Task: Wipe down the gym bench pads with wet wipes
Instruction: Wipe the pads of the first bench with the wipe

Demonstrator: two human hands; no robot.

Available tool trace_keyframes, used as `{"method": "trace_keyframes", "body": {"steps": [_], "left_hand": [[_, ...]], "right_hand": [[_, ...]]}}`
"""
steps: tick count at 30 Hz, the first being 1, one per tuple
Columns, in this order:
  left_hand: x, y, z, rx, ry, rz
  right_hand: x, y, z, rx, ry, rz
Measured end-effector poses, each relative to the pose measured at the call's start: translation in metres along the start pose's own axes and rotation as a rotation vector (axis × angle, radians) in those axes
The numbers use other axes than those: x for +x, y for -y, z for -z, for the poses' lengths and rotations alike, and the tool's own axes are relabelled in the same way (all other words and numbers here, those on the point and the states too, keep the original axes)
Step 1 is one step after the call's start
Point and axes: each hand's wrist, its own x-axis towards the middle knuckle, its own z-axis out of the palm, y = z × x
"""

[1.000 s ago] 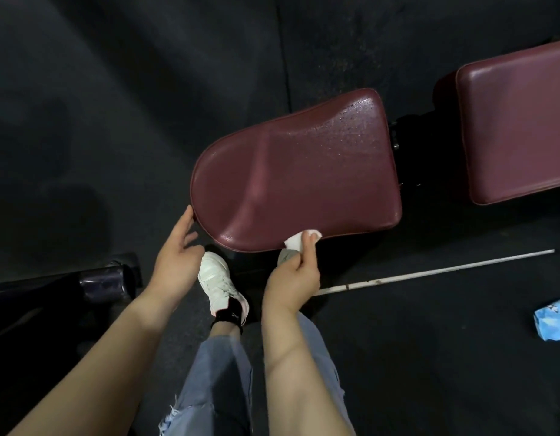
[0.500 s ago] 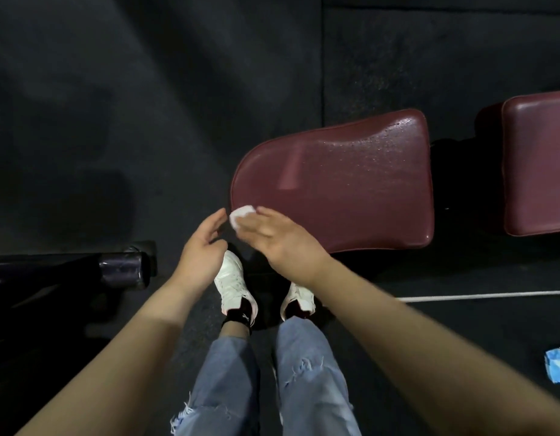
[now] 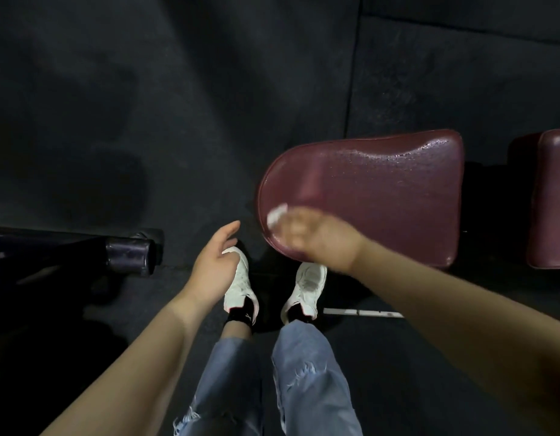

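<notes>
The maroon vinyl seat pad (image 3: 376, 196), glossy with droplets, runs left to right, its rounded end pointing left. The blurred right hand (image 3: 316, 237) grasps a white wipe (image 3: 277, 215) on the pad's near-left edge. The left hand (image 3: 214, 267) hangs released, just left.

The person is wearing light blue jeans (image 3: 307, 379) with frayed rips. White sneakers (image 3: 240, 286) and black ankle socks (image 3: 239, 316) are showing below the jeans; both forearms are going sleeveless.

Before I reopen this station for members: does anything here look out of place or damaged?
One thing: a thin white rod lies loose on the dark floor by the right shoe, a possible trip hazard. The maroon seat pad looks intact; droplets glisten along its far edge while the right hand wipes with a wet wipe.
</notes>
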Motion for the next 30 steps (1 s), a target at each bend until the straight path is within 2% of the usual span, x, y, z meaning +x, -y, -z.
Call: {"method": "trace_keyframes", "body": {"steps": [1,2,3,5,7,9,11,13,15,19,22,24,26,28,29,30], "left_hand": [[-0.001,-0.002,-0.002,0.004,0.007,-0.007],[-0.001,-0.004,-0.004,0.005,0.010,-0.015],[-0.003,-0.006,-0.006,0.005,0.007,-0.024],[-0.006,-0.012,-0.010,0.016,-0.004,-0.092],[-0.007,-0.019,-0.014,0.053,-0.008,-0.194],[-0.007,-0.025,-0.019,0.097,-0.010,-0.245],[-0.005,-0.027,-0.023,0.139,-0.004,-0.267],[-0.003,-0.027,-0.028,0.182,0.005,-0.286],[-0.001,-0.028,-0.031,0.219,-0.010,-0.313],[-0.002,-0.034,-0.036,0.252,-0.073,-0.292],[-0.004,-0.041,-0.039,0.265,-0.120,-0.290],[-0.005,-0.046,-0.040,0.279,-0.131,-0.309],[-0.005,-0.049,-0.042,0.300,-0.134,-0.329],[-0.004,-0.051,-0.045,0.329,-0.141,-0.344],[-0.003,-0.053,-0.046,0.349,-0.154,-0.358],[-0.003,-0.055,-0.047,0.373,-0.169,-0.376]], "right_hand": [[-0.012,0.011,-0.004,-0.028,0.131,0.127],[-0.018,0.008,-0.003,-0.050,0.169,0.226],[-0.015,-0.001,0.006,-0.038,0.126,0.252],[0.005,-0.029,0.029,-0.094,-0.109,0.187],[0.020,-0.049,0.051,-0.100,-0.359,0.022],[0.016,-0.047,0.047,-0.118,-0.462,-0.063],[-0.005,-0.028,0.024,-0.165,-0.411,0.075],[-0.034,-0.012,0.005,-0.151,-0.233,0.206],[-0.048,-0.011,0.000,-0.122,-0.112,0.167],[-0.039,-0.007,0.001,-0.045,-0.027,0.063],[-0.027,-0.004,0.005,-0.067,0.086,0.073],[-0.012,-0.014,0.024,-0.047,0.044,0.068],[0.009,-0.037,0.047,-0.104,-0.143,0.007],[0.024,-0.065,0.066,-0.106,-0.457,-0.214],[0.026,-0.069,0.067,-0.066,-0.531,-0.358],[0.022,-0.066,0.060,-0.039,-0.531,-0.424]]}}
